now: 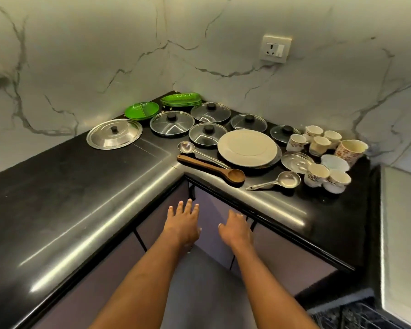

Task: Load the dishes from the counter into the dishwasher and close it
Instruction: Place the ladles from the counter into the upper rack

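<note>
Dishes cover the corner of the black counter (57, 186). A large white plate (247, 148) lies in the middle, with several glass lids (172, 122) behind it and a steel lid (114, 134) to the left. A steel ladle (199, 151) and a wooden spoon (214, 168) lie near the front edge, beside a small steel pan (280, 181). Floral cups (318, 138) and a mug (350, 149) stand at the right. Green plates (141, 110) sit at the back. My left hand (183, 222) and my right hand (235, 227) hover empty, fingers spread, below the counter's inner corner. The dishwasher rack (356, 314) shows at the bottom right.
Purple cabinet doors (282, 252) run under the counter. A wall socket (274, 48) sits on the marble backsplash. A small steel plate (294, 160) and a white bowl (335, 162) lie among the cups. A pale surface (403, 233) borders the right edge.
</note>
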Demonstrator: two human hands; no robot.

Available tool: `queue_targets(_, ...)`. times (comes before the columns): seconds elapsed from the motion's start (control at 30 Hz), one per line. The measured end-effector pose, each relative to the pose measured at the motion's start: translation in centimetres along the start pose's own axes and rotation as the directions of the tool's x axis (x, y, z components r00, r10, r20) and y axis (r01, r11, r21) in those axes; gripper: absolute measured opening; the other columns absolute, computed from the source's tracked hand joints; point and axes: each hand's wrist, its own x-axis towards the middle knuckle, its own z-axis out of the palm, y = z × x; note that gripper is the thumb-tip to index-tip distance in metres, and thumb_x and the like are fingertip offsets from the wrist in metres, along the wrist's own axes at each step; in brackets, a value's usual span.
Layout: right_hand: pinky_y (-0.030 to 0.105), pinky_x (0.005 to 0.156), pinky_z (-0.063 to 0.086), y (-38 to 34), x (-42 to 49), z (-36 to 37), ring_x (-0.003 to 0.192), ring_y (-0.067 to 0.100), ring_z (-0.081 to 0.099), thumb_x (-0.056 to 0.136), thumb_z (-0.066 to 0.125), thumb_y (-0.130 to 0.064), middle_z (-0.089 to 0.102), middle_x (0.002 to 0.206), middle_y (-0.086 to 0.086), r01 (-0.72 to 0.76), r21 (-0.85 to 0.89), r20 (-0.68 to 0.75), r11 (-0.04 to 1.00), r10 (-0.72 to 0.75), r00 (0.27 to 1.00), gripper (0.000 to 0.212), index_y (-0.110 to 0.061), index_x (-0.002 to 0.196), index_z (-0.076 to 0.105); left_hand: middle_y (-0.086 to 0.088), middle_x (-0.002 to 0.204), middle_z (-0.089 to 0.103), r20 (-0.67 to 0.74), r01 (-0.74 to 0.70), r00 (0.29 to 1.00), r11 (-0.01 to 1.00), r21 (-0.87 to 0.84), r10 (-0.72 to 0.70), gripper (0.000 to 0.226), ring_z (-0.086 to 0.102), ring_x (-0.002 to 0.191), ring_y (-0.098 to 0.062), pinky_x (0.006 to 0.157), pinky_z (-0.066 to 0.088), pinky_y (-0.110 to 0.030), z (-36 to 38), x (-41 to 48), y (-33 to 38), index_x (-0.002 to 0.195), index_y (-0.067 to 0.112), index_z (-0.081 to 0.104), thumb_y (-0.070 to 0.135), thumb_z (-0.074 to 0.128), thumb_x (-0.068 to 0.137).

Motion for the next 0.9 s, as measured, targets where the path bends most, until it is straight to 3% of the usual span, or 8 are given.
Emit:
queue_targets(0.13, 0.040, 0.096, 0.047, -3.6, 3.8, 0.2, 0.119, 0.032, 0.054, 0.097, 0.050, -0.032, 0.056, 0.132, 0.012, -0.064, 0.108, 0.005, 0.992, 0.064, 0.998, 0.040, -0.011, 0.132, 0.052, -0.007, 0.165, -0.011, 0.000, 0.022, 1.000, 1.000, -0.003, -0.022, 0.078, -0.007, 0.152, -0.030, 0.121, 0.002, -0.052, -1.5, 4.0, -4.1, 0.158, 0.018, -0.004, 0.044, 0.043, 0.102)
queue_targets(0.23, 0.037, 0.085, 0.049, -6.8, 7.1, 0.6, 0.106, 0.033, 0.061, 0.095, 0.053, -0.030, 0.065, 0.117, 0.012, -0.124, 0.234, -0.032, 0.964, 0.135, 0.990, 0.023, -0.013, 0.104, 0.064, -0.008, 0.165, -0.010, -0.008, 0.015, 1.000, 1.000, 0.003, -0.015, 0.080, -0.006, 0.152, -0.030, 0.121, 0.006, -0.052, -2.9, 7.6, -7.9, 0.158, 0.017, -0.002, 0.045, 0.045, 0.101)
queue_targets(0.47, 0.029, 0.067, 0.042, -12.2, 13.8, -0.1, 0.087, 0.031, 0.064, 0.093, 0.055, -0.031, 0.068, 0.092, 0.009, -0.282, 0.483, -0.063, 0.829, 0.354, 0.933, 0.027, -0.011, 0.080, 0.067, -0.006, 0.165, -0.012, 0.089, -0.026, 0.996, 1.000, 0.016, 0.024, 0.081, -0.004, 0.152, -0.030, 0.121, 0.008, -0.052, -5.0, 14.6, -14.9, 0.158, 0.017, -0.003, 0.048, 0.044, 0.100)
queue_targets(0.57, 0.036, 0.066, 0.056, -13.2, 17.7, 1.5, 0.075, 0.029, 0.067, 0.087, 0.055, -0.049, 0.069, 0.091, 0.009, -0.350, 0.609, -0.048, 0.712, 0.474, 0.879, 0.042, -0.009, 0.088, 0.068, -0.003, 0.164, -0.017, 0.174, -0.068, 0.982, 0.997, -0.034, 0.073, 0.090, -0.006, 0.151, -0.033, 0.120, 0.009, -0.053, -5.0, 16.8, -15.9, 0.158, 0.018, -0.008, 0.055, 0.048, 0.097)
queue_targets(0.63, 0.041, 0.057, 0.061, -13.7, 19.0, 1.9, 0.059, 0.026, 0.069, 0.082, 0.053, -0.058, 0.071, 0.083, 0.010, -0.393, 0.707, -0.023, 0.588, 0.575, 0.818, 0.052, -0.008, 0.090, 0.068, 0.000, 0.164, -0.018, 0.174, -0.096, 0.979, 0.993, -0.069, 0.106, 0.096, -0.008, 0.151, -0.034, 0.119, 0.009, -0.053, -5.3, 17.6, -16.0, 0.157, 0.019, -0.009, 0.059, 0.051, 0.094)
queue_targets(0.73, 0.039, 0.049, 0.059, -15.3, 21.2, 2.6, 0.046, 0.026, 0.066, 0.087, 0.055, -0.058, 0.068, 0.061, 0.012, -0.432, 0.802, 0.045, 0.413, 0.680, 0.732, 0.055, -0.005, 0.075, 0.064, 0.002, 0.164, -0.018, 0.227, -0.133, 0.962, 0.987, -0.094, 0.151, 0.094, -0.007, 0.151, -0.034, 0.120, 0.013, -0.054, -6.4, 19.6, -16.9, 0.158, 0.019, -0.007, 0.056, 0.052, 0.094)
queue_targets(0.9, 0.026, 0.039, 0.045, -14.3, 25.2, 5.5, 0.032, 0.021, 0.054, 0.080, 0.058, -0.060, 0.061, 0.053, 0.010, -0.465, 0.859, 0.195, 0.212, 0.705, 0.682, 0.057, -0.003, 0.078, 0.060, 0.005, 0.164, -0.018, 0.306, -0.124, 0.939, 0.985, -0.116, 0.154, 0.090, -0.007, 0.151, -0.033, 0.119, 0.017, -0.054, -7.3, 20.3, -17.0, 0.158, 0.021, -0.007, 0.045, 0.053, 0.095)
